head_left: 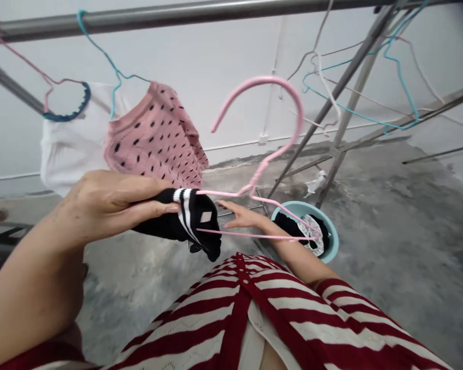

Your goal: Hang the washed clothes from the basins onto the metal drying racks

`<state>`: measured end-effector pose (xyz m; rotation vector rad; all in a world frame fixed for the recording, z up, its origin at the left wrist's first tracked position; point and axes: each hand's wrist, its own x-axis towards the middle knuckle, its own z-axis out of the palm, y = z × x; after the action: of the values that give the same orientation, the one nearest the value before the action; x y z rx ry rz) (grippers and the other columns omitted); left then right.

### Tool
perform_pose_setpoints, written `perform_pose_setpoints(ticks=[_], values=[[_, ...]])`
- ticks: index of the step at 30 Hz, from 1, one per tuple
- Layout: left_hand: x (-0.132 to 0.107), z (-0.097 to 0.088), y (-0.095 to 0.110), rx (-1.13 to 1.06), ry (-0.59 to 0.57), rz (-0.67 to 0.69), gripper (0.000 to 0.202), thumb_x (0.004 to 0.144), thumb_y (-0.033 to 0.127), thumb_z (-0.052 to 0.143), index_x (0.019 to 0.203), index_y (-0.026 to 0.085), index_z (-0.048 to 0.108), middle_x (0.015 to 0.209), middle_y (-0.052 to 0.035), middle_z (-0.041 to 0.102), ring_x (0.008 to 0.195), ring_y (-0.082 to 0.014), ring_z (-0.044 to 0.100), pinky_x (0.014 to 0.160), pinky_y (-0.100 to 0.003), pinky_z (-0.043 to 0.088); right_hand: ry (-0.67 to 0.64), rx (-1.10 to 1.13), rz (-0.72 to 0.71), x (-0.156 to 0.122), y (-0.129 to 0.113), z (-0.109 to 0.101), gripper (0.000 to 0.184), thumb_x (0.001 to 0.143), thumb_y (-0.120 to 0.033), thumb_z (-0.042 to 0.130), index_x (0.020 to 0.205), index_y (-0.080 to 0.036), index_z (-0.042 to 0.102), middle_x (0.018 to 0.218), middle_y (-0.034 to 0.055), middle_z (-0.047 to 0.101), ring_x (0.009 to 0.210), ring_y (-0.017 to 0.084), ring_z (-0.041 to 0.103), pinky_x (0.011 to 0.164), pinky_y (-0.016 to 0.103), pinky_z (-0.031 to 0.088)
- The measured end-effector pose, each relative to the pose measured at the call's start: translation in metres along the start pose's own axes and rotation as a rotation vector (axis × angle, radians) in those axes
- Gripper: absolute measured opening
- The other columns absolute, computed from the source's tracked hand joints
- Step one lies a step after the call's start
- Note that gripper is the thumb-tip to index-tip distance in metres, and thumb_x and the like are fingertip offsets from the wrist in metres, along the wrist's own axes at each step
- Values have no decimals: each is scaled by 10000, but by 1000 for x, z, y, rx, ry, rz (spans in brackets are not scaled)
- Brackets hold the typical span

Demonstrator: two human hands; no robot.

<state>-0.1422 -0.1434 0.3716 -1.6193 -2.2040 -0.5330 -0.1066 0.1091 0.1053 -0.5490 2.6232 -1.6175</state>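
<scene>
My left hand (pixel 119 203) holds a black knit garment with white-striped edging (pixel 195 221) pinched between thumb and fingers, right where its banded edge meets one arm of a pink wire hanger with a large open hook (pixel 261 170). The garment sits in front of me, bunched around that arm, with a pale label showing inside, while the hanger's other arm is bare. My right hand (pixel 247 217) is empty, its fingers loosely apart, beyond the hanger's lower bar and near the garment's folds; whether a fingertip touches the cloth, I cannot tell. To do this well, I would pinch cloth and wire together on the left, so the covered end cannot slip out, and use my free fingers to spread the far side of the opening and ease it over the bare end. Tugging hard could stretch the striped band, I think, so small, even pulls seem better, perhaps tilting the hanger to shorten the reach. The label is a handy guide for centring the edge beneath the hook. I would also hold everything clear of the pink top with dark spots (pixel 154 136) hanging just beyond my left hand, and leave the hook unobstructed, facing up toward the grey metal rail (pixel 165 16).
</scene>
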Motion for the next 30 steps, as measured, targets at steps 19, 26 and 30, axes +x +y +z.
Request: perform_pose_setpoints(ticks=[19,26,30], values=[[-51,-39,-7,51,111,-258,330,758,513,635,823,209,748,600,89,641,496,-25,512,472,-116,365,156,7,-139,35,-34,68,403,781,-198,533,1181,-188,581,1153,94,585,1108,216,515,989,388,402],[-80,-40,-41,267,21,-302,572,779,700,443,772,205,730,599,47,664,451,-53,479,473,-178,350,486,142,204,32,18,-16,247,704,-332,569,873,-177,659,899,39,676,886,195,590,888,368,447],[-92,-25,-54,380,56,-432,572,785,709,384,770,249,725,608,14,678,479,-102,491,516,-220,314,726,166,265,32,2,-66,294,620,-376,659,815,-156,640,767,6,649,723,146,560,767,312,458]])
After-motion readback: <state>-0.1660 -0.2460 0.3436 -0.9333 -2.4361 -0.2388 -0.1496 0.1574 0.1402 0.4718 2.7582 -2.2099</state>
